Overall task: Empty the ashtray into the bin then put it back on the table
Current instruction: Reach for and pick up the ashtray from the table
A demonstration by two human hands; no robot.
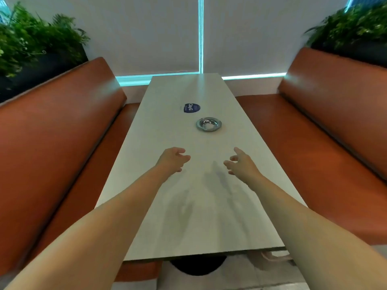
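1. Past the middle of the worktop (159,126) sits the ashtray (208,123), right by a blue sticker (192,107), easy reach from both benches (62,122).
2. Left hand (173,159) and right hand (240,162) hover short of it, fingers loose and spread, holding nothing. Looks like a reach lining up.
3. Something pale's in the ashtray, so it's probably not emptied yet.
4. No bin visible anywhere, btw.

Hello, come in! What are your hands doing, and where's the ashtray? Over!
Left hand and right hand open, empty, over the table. Ashtray untouched, farther along, beside a blue sticker. Nothing in the way. Bin not in view.
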